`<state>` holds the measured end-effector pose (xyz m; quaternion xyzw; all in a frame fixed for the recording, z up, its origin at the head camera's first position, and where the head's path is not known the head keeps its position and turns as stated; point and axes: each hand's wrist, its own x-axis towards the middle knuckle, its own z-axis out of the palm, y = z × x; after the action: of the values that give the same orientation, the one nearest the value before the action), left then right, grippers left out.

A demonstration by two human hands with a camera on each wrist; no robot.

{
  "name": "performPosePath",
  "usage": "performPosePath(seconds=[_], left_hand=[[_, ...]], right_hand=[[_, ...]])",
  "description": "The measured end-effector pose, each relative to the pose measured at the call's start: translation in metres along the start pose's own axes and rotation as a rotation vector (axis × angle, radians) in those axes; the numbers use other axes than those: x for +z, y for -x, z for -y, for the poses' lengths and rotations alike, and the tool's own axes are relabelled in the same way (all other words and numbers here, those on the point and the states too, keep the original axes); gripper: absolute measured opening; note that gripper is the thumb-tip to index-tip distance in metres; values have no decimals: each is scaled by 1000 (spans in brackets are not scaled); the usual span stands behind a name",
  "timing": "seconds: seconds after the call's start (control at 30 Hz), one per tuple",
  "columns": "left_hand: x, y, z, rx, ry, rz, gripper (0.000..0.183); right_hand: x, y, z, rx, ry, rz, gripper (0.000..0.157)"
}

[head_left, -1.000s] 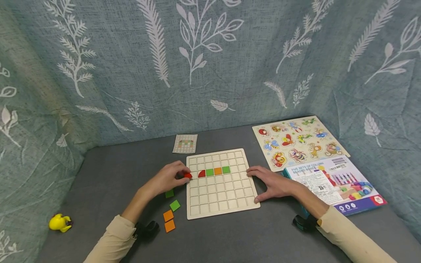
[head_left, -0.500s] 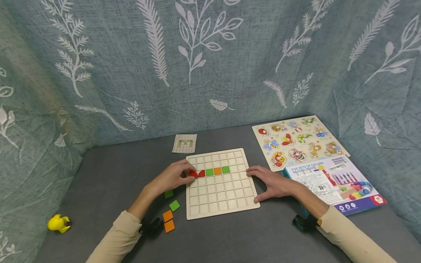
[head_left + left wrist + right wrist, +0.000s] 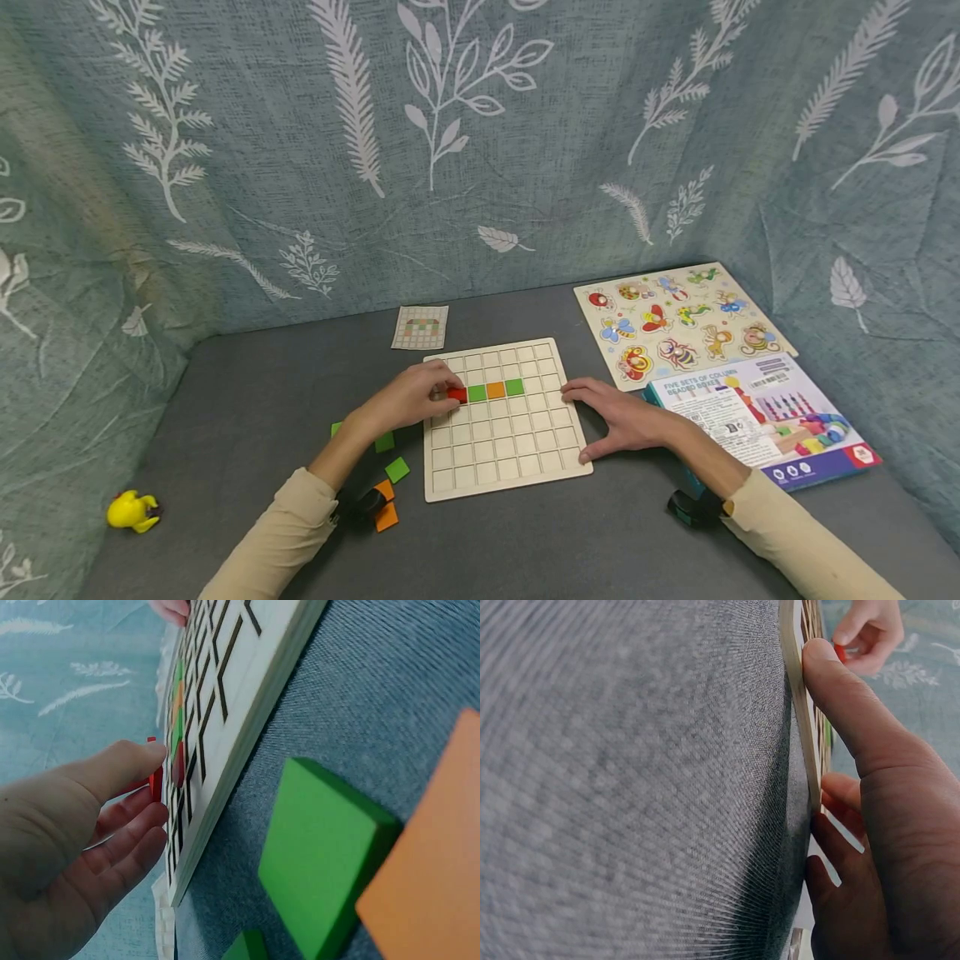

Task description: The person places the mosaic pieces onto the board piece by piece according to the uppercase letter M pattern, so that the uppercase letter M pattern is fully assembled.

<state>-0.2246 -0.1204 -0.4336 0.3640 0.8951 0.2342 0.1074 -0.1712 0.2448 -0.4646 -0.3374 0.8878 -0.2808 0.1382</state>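
My left hand (image 3: 408,396) pinches a red tile (image 3: 155,784) between thumb and fingers, just above the wooden grid board (image 3: 510,446). In the left wrist view it stands on edge, beside a red tile (image 3: 178,765) lying in the grid. That one continues rightward as a row: a green tile (image 3: 477,392), an orange tile (image 3: 496,390) and another green tile (image 3: 514,387). My right hand (image 3: 618,417) rests on the board's right edge, its thumb and fingers spread along it. The left fingers partly hide the red tiles in the head view.
Loose green tiles (image 3: 397,470) and orange tiles (image 3: 387,517) lie left of the board, partly under my left wrist. A pattern card (image 3: 420,327) lies behind it. An insect puzzle (image 3: 705,333) and a box (image 3: 765,425) sit at right, a yellow toy (image 3: 132,511) at far left.
My left hand has carried the red tile rightward, from the board's left edge to over the red tile in the row. The right hand has stayed on the edge.
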Motion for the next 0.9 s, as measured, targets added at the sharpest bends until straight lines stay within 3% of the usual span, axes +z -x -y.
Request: performPosePath(seconds=[0.9], left_hand=[[7,-19,-13,33,-4,32,22]], right_hand=[[-1,0,1,3,0,2,85]])
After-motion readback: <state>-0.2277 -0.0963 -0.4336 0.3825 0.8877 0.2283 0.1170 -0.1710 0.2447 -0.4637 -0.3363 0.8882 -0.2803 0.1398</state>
